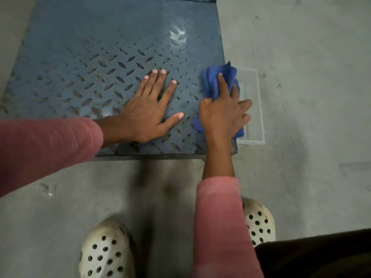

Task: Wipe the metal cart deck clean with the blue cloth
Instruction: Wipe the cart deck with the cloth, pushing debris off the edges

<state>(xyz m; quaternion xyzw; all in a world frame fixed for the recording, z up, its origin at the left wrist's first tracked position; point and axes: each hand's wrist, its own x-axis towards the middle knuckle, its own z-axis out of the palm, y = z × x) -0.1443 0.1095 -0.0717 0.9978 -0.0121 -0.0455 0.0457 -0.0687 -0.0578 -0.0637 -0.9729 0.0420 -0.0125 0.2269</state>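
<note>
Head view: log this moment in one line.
left hand flat on cart deck | right hand grips blue cloth at deck's right edge

Single cam, head-worn, wide-angle. Aimed fwd and steeply down, nearly straight over near edge of metal cart deck [120,47]. Close range: frames left hand [148,111] and right hand [222,115] approx. at ctr, blue cloth [215,81] just R of ctr. Puts deck in upper L, concrete floor [311,97] at R and bottom, white shoes [108,255] at lower edge. Looks from wearer's side; crops deck's far end at top.
</note>
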